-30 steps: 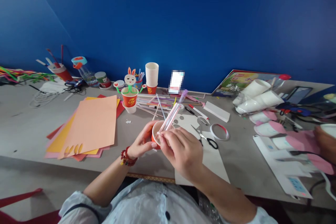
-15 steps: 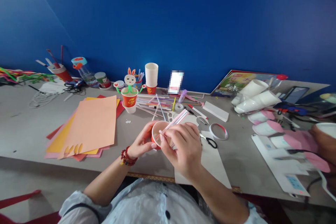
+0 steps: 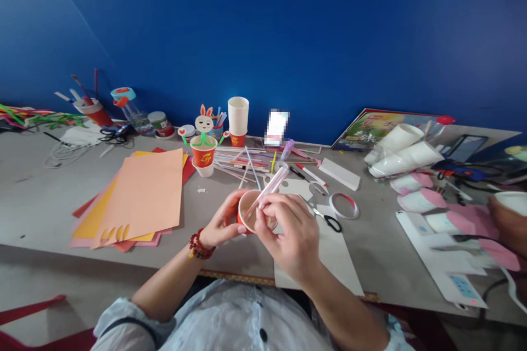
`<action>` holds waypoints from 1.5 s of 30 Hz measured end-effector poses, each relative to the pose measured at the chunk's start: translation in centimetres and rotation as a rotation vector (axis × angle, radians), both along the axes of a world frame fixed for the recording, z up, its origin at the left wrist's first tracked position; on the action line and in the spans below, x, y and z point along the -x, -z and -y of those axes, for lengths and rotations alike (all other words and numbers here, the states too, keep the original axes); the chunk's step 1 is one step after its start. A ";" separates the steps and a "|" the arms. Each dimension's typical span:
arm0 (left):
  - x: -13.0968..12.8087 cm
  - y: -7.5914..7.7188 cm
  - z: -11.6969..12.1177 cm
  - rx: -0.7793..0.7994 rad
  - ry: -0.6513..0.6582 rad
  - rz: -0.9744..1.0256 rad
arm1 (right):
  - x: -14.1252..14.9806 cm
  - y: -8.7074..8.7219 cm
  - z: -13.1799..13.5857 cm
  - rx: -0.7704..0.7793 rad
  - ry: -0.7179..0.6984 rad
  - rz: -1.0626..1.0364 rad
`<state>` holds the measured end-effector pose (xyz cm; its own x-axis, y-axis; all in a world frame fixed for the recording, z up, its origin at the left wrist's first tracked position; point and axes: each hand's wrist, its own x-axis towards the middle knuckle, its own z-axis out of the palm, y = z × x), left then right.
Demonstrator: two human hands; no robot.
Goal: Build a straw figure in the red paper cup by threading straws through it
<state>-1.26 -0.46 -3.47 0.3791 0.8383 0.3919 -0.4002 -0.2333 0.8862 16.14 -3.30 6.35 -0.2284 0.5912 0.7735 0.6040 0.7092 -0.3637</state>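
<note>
My left hand point(image 3: 224, 219) is wrapped round the side of a red paper cup point(image 3: 242, 220) with a white rim, its mouth tilted up toward me. In my right hand point(image 3: 293, 229) a small bundle of pale pink and white drinking straws point(image 3: 275, 181) is pinched between thumb and fingers. The straws slant across the cup's mouth, their lower ends inside it and their upper ends pointing away to the right. My right fingers hide part of the cup's right rim. Beyond the cup, a paper rabbit point(image 3: 203, 124) with green arms stands in another red cup point(image 3: 203, 157).
Coloured paper sheets point(image 3: 150, 192) lie at left. Loose straws point(image 3: 242, 160), a tape roll point(image 3: 344, 206) and black-handled scissors point(image 3: 331, 222) lie ahead and right. Stacked cups point(image 3: 238, 115) stand by the blue wall. A power strip point(image 3: 440, 263) is at right, near another person's hand point(image 3: 508, 230).
The straws have become steeper, and their lower ends now reach into the cup. My right hand has shifted slightly right. My left hand still holds the cup in the same place.
</note>
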 end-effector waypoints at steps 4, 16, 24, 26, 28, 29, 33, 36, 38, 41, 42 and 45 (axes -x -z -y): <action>0.0 -0.3 0.0 0.004 -0.003 -0.001 | 0.0 -0.3 0.0 0.028 0.008 0.011; 0.0 0.2 0.2 0.109 0.030 0.070 | -2.9 -2.9 -0.7 0.101 -0.259 0.206; -0.1 0.6 0.2 0.168 0.124 0.083 | -2.8 -6.7 -2.5 -0.158 -0.228 0.794; -0.1 1.0 0.1 0.162 0.122 0.082 | -2.4 -6.8 -3.0 -0.171 -0.253 0.880; -0.1 1.3 0.1 0.162 0.120 0.083 | -2.0 -6.7 -3.3 -0.155 -0.272 0.931; -0.1 1.3 0.1 0.165 0.120 0.081 | -1.8 -6.7 -3.5 -0.141 -0.275 0.951; -0.2 1.1 0.2 0.164 0.096 0.053 | -1.3 -6.3 -3.7 -0.118 -0.300 0.960; -0.2 1.1 0.2 0.157 0.065 0.042 | -1.2 -6.0 -3.9 -0.148 -0.331 0.919; -0.3 1.3 0.1 0.140 0.060 0.041 | -1.4 -5.9 -4.1 -0.163 -0.345 0.889; -0.5 1.7 0.0 0.090 0.052 0.056 | -1.6 -5.9 -4.3 -0.110 -0.376 0.877; -0.6 1.8 0.0 0.080 0.054 0.063 | -1.7 -6.1 -4.3 -0.080 -0.389 0.885; -1.0 1.8 -0.1 0.089 0.103 0.076 | -1.7 -6.6 -4.1 0.003 -0.422 0.931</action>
<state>-0.30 -0.34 -5.24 0.4372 0.8290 0.3488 -0.4846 -0.1096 0.8678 17.81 0.83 12.96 -0.9282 0.3251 0.1811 0.3491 0.9293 0.1205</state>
